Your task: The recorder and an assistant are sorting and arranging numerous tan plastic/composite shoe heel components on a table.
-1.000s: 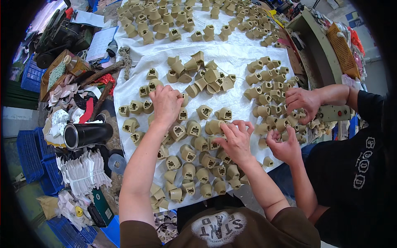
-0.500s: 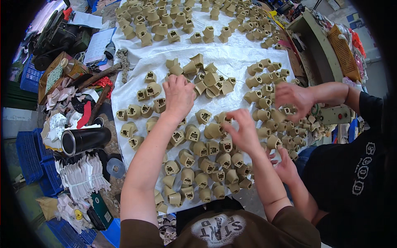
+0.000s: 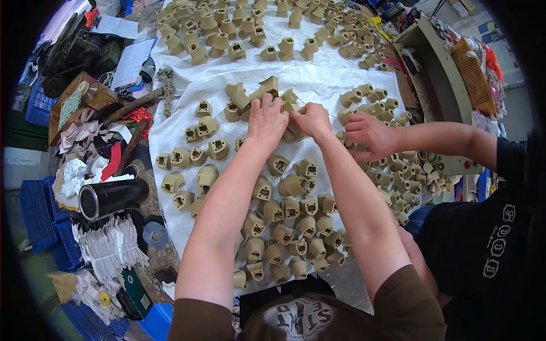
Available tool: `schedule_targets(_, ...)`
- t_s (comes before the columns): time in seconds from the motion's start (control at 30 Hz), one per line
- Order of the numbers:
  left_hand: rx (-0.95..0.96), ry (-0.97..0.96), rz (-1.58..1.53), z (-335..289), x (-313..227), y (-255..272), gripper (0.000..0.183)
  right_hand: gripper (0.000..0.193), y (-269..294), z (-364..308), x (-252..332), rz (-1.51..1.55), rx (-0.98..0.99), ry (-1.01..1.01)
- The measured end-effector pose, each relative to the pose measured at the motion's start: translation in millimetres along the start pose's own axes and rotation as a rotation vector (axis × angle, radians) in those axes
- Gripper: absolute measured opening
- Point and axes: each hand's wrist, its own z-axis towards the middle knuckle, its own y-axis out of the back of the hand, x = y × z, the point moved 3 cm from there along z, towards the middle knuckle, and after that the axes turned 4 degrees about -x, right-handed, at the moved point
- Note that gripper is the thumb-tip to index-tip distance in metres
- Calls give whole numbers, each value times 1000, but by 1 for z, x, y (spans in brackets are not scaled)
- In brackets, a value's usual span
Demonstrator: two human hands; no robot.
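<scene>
A heap of khaki, hollow, flared blocks that look like shoe heels (image 3: pixel 269 86) lies at the middle of the white sheet (image 3: pixel 335 79). My left hand (image 3: pixel 267 122) is over the heap's near side, fingers curled down around a block mostly hidden beneath them. Close beside it, my right hand (image 3: pixel 313 120) is closed, thumb and fingers pinching at a block on the heap's right. Separate blocks (image 3: pixel 218 149) stand in loose rows to the left, many with their hollow ends showing. More blocks (image 3: pixel 282 233) stand in rows nearer to me, below my forearms.
A co-worker's hand (image 3: pixel 369 136) is over the blocks at the right, beside my right hand. More blocks (image 3: pixel 239 28) fill the far sheet. A black cylinder (image 3: pixel 114 199), bundled pale strips (image 3: pixel 111 244) and scraps line the left side. A grey-green cabinet (image 3: pixel 435 74) stands far right.
My right hand has moved far and left from the near rows to the heap. My left hand has shifted right across the heap. The co-worker's hand has moved left.
</scene>
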Motion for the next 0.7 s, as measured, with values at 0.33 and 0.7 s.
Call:
schedule_targets(0.33,104,-75,-63,12,18,-4,19,29,29,-15,-22,1149,-22,-219)
schedule_targets(0.7,-254,296,-580,-19,71,68,15,41,50,-90,-5,1116,-182,97)
